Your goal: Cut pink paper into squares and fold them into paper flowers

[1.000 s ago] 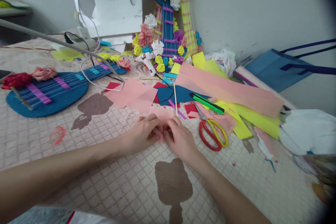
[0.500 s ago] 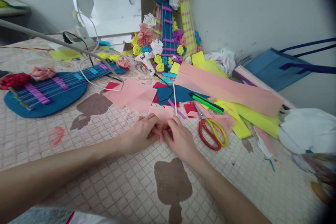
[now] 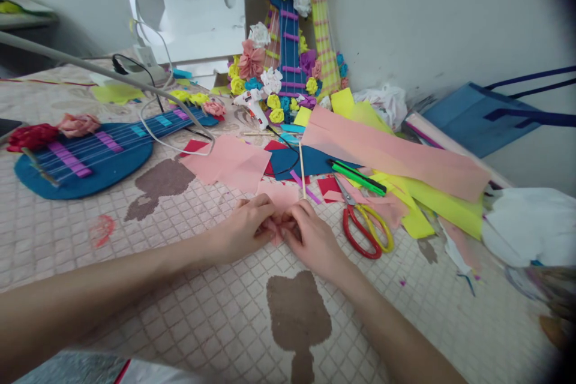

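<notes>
Between my two hands is a small piece of pink crepe paper (image 3: 279, 193), its near edge pinched and bunched. My left hand (image 3: 247, 225) is closed on the paper's left side, fingertips pressed together. From the right, my right hand (image 3: 310, 234) pinches the same paper, its fingertips touching those of the left. A thin wooden stick (image 3: 302, 171) rises from behind the right hand; whether the hand grips it I cannot tell. Just beyond lies a larger pink sheet (image 3: 229, 162). Scissors (image 3: 366, 225) with red and yellow handles rest beside the right hand, below a green cutter knife (image 3: 357, 177).
A blue guitar-shaped craft (image 3: 103, 159) lies at the left under a white cable (image 3: 148, 123). A white glue gun (image 3: 252, 105) stands before flower-covered guitar crafts (image 3: 290, 48). Long pink (image 3: 396, 156) and yellow paper strips (image 3: 445, 210) spread to the right, near a blue bag (image 3: 481, 117).
The whole view has shifted slightly, so things appear a little farther right. Both hands keep pinching the pink paper, with only small finger movement.
</notes>
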`<state>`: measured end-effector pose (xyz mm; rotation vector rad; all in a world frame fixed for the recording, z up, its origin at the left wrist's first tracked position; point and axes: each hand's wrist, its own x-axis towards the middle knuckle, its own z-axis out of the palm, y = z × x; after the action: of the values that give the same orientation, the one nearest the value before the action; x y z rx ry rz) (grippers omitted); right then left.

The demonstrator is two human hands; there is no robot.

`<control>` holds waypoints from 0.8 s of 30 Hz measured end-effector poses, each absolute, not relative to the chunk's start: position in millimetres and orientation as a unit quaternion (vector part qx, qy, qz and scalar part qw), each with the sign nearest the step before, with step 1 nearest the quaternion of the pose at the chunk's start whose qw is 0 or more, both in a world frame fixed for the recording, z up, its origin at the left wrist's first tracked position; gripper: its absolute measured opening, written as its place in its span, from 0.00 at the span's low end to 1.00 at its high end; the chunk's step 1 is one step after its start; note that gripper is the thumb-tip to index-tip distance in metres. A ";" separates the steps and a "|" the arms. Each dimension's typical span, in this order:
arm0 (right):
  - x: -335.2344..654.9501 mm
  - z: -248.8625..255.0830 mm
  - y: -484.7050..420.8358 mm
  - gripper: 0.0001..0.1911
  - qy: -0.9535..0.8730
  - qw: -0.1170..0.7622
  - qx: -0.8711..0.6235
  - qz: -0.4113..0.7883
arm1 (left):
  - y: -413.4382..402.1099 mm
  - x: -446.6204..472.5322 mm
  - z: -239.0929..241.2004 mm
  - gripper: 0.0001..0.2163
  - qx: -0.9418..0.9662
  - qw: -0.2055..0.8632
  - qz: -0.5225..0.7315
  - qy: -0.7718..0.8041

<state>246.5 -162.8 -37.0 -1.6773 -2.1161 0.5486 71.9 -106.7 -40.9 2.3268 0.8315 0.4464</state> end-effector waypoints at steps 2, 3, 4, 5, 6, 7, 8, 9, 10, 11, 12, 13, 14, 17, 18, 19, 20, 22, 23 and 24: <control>248.0 -36.8 -163.6 0.07 -0.756 0.192 -0.592 0.201 | -107.1 72.2 -40.0 0.05 0.883 0.304 0.163 0.319; 248.0 -36.8 -164.0 0.08 -0.756 0.192 -0.594 0.198 | -107.3 72.3 -39.3 0.04 0.883 0.303 0.160 0.320; 247.6 -36.9 -164.4 0.08 -0.755 0.192 -0.596 0.194 | -107.5 72.3 -38.6 0.05 0.883 0.304 0.156 0.321; 246.8 -36.8 -164.9 0.08 -0.754 0.191 -0.598 0.192 | -107.6 72.3 -38.0 0.06 0.883 0.305 0.153 0.322; 246.0 -36.6 -165.3 0.09 -0.754 0.190 -0.599 0.191 | -107.7 72.2 -37.7 0.07 0.883 0.306 0.151 0.323; 245.2 -36.3 -165.8 0.11 -0.754 0.187 -0.599 0.192 | -107.8 72.0 -37.6 0.08 0.883 0.306 0.150 0.322; 244.8 -35.7 -166.2 0.13 -0.754 0.185 -0.600 0.193 | -107.8 71.8 -37.7 0.09 0.884 0.305 0.149 0.321; 244.7 -35.0 -166.6 0.15 -0.753 0.182 -0.601 0.194 | -107.8 71.6 -38.1 0.10 0.885 0.304 0.150 0.321; 245.1 -34.1 -166.9 0.17 -0.753 0.181 -0.602 0.196 | -107.7 71.4 -38.5 0.11 0.885 0.302 0.151 0.320; 246.0 -33.3 -167.0 0.18 -0.753 0.183 -0.600 0.201 | -107.7 71.3 -39.1 0.11 0.886 0.300 0.151 0.318; 247.2 -32.5 -167.0 0.19 -0.754 0.187 -0.595 0.208 | -107.6 71.3 -39.6 0.10 0.887 0.298 0.153 0.318; 248.6 -31.9 -166.9 0.18 -0.755 0.195 -0.587 0.218 | -107.5 71.4 -40.1 0.09 0.887 0.297 0.155 0.318; 249.8 -31.6 -166.7 0.16 -0.756 0.205 -0.579 0.227 | -107.4 71.5 -40.5 0.08 0.886 0.297 0.159 0.317; 250.8 -32.6 -166.0 0.08 -0.750 0.231 -0.575 0.232 | -106.8 71.9 -41.3 0.06 0.883 0.302 0.172 0.316; 250.0 -33.4 -165.9 0.08 -0.746 0.233 -0.581 0.225 | -106.5 71.9 -41.3 0.06 0.883 0.303 0.173 0.315; 248.8 -34.3 -165.9 0.08 -0.744 0.231 -0.589 0.217 | -106.3 71.8 -41.1 0.06 0.883 0.303 0.171 0.314; 247.3 -35.2 -166.0 0.09 -0.742 0.226 -0.595 0.209 | -106.2 71.6 -40.8 0.05 0.885 0.302 0.167 0.313; 244.5 -36.6 -166.5 0.09 -0.741 0.217 -0.604 0.199 | -106.8 71.1 -39.7 0.04 0.889 0.297 0.158 0.310; 243.6 -37.1 -166.8 0.09 -0.740 0.214 -0.606 0.196 | -107.5 70.9 -39.1 0.04 0.892 0.292 0.156 0.307; 243.0 -37.5 -167.0 0.09 -0.740 0.212 -0.608 0.194 | -108.4 70.8 -38.7 0.04 0.895 0.284 0.156 0.305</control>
<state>243.0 -167.0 -37.5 -1.6890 -2.0547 0.5378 70.8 -108.4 -38.7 2.3959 0.8169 0.4176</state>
